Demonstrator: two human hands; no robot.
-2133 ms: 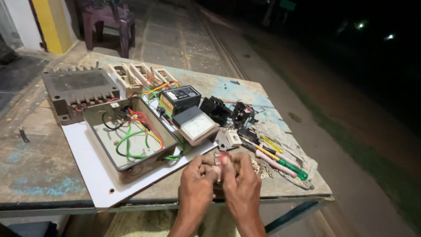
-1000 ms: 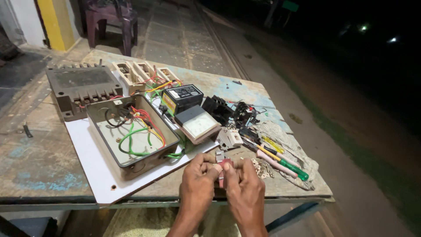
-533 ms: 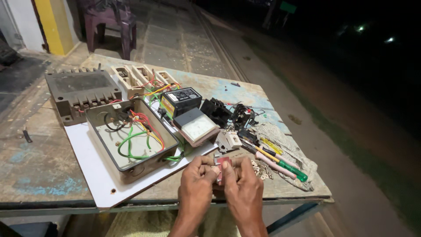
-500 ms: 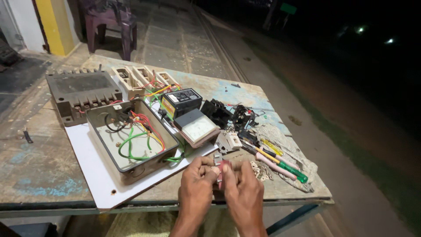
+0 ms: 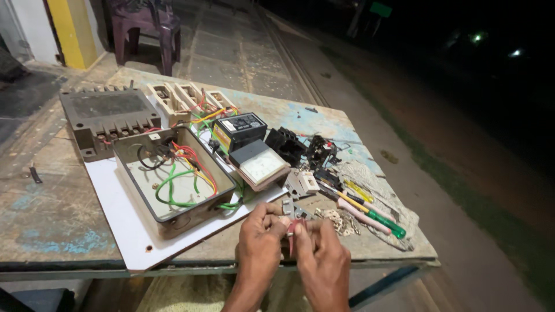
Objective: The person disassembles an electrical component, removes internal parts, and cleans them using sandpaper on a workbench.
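1. Red and small: a little part pinched between both hands, just above the near edge of the worn table.
2. Left hand closed on the little part from one side, fingers curled tight around it.
3. Right hand closed on the same little part from the other side, thumb pressed near the top.
4. Held up close to the body and off the table, likely for a good look and a firm grip.
5. Mostly hidden by fingers; only a thin red strip and a pale bit at the top in view. Exact shape too small to tell.
6. Just behind the hands: a pile of tiny screws and a small grey piece, likely kept close for easy reach.
7. To the right: screwdrivers side by side on a rag, green and yellow handles.
8. To the left: an open metal box with green and red wires inside, set on a white board, maybe to keep bits from getting lost.
9. Farther back: a black meter and a big grey block, well apart from the hands.
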